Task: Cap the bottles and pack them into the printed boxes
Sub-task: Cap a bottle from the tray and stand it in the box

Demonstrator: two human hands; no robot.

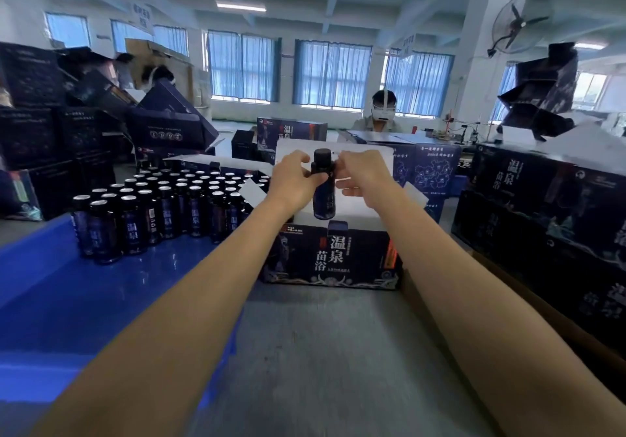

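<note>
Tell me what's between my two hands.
A capped dark bottle, held by the left hand and the right hand; the head view shows it.

Dark blue bottle (324,196) with black cap (322,156); navy printed box (330,258) with white characters; blue tray (50,287).

Noted dark glossy bottle (323,199) w/ matt blk plastic cap (322,156). Saw shiny silvery tops on bottle rows (166,213), glossy blue plastic tray (101,287), printed cardboard box (333,260) w/ slight sheen, dull grey tabletop (321,352).
</note>
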